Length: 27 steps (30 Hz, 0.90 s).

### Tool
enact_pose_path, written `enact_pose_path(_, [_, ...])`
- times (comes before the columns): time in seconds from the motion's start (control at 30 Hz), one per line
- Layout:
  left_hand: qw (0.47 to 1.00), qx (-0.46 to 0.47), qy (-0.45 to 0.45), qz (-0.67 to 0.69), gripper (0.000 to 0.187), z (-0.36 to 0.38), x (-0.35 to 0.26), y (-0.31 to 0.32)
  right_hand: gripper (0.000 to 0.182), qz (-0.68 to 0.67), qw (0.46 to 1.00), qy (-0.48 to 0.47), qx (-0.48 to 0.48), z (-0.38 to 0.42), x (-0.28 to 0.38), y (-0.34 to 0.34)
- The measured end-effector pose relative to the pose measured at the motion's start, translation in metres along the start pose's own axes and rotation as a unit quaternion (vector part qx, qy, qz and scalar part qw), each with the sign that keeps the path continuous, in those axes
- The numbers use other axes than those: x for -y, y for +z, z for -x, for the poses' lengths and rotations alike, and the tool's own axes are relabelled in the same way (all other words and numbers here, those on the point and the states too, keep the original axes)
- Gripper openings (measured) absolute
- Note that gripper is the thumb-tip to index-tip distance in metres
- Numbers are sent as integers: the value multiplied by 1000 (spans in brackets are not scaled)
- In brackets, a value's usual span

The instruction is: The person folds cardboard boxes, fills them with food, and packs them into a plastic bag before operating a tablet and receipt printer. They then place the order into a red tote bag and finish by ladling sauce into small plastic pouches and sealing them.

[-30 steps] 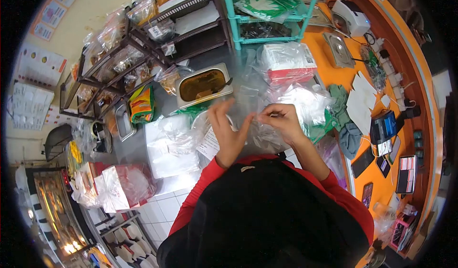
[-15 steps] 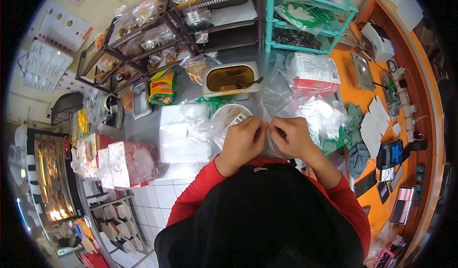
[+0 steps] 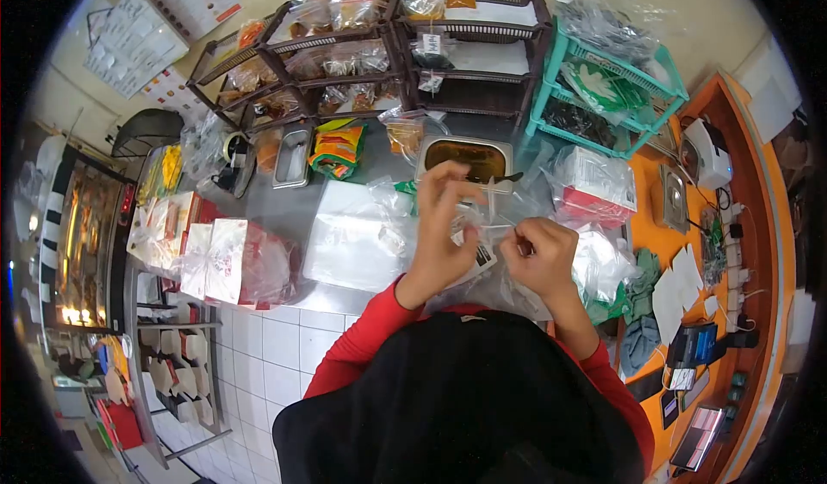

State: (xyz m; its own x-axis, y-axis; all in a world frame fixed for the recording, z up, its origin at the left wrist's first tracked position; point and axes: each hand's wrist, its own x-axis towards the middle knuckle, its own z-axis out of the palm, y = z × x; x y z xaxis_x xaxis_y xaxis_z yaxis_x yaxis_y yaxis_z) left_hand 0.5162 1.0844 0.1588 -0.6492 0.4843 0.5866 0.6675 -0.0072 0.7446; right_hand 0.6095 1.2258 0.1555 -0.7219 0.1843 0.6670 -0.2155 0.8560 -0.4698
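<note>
My left hand (image 3: 444, 225) is raised in front of the steel tray of dark sauce (image 3: 466, 158), its fingers apart and nothing gripped. To its right, my right hand (image 3: 540, 256) is closed in a pinch on a thin clear plastic bag (image 3: 519, 297), whose film is hard to tell from the other plastic around it. Between the hands lies a white item with a printed label (image 3: 479, 262), partly covered. A dark spoon handle (image 3: 508, 177) rests across the tray's right edge.
White sheets in plastic (image 3: 355, 236) lie left of my hands. Brown racks (image 3: 469, 29) of bagged food and a turquoise rack (image 3: 605, 137) line the back. Plastic-wrapped red and white boxes (image 3: 596, 186) stand to the right, more boxes (image 3: 226, 260) at the left.
My left hand has opened and moved up, away from my right hand; before, both pinched close together. The view has shifted, showing more of the racks.
</note>
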Motion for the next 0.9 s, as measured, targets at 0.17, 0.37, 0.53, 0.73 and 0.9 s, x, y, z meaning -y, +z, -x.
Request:
enact_pose_path(0.17, [968, 204, 131, -66, 46, -14, -11, -20, 22, -381, 875, 295, 52, -3, 6, 5])
enact_pose_path(0.37, [973, 183, 109, -93, 44, -13, 23, -38, 20, -528, 728, 390, 198, -16, -4, 4])
enact_pose_path(0.53, [993, -54, -80, 71, 40, -26, 71, -62, 30, -1, 976, 174, -127, -21, -81, 52])
enact_pose_path(0.73, [837, -7, -414, 357, 34, -19, 168, -71, 45, -124, 941, 312, -50, -12, -118, 84])
enact_pose_path(0.9, [793, 81, -482, 363, 35, -32, 155, -55, 26, -324, 898, 293, -63, -29, -103, 120])
